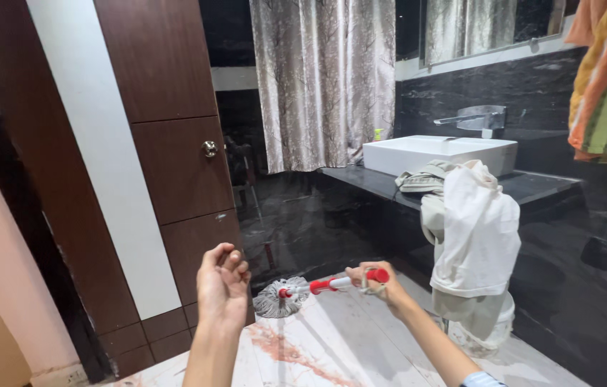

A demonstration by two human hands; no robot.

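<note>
Dark marble walls close round a bathroom with a pale, red-veined floor (361,344). Right hand (375,281) is closed round the red-and-white handle of a mop (318,287), whose grey head rests on the floor. Left hand (222,283) hangs loosely curled, holding nothing. White cloths (472,229) drape off the worktop (533,185) beside a white basin (440,153)

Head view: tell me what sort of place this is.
Most likely a bathroom: a white basin on a dark counter under a wall tap, with a curtain behind. The right hand holds a mop.
</note>
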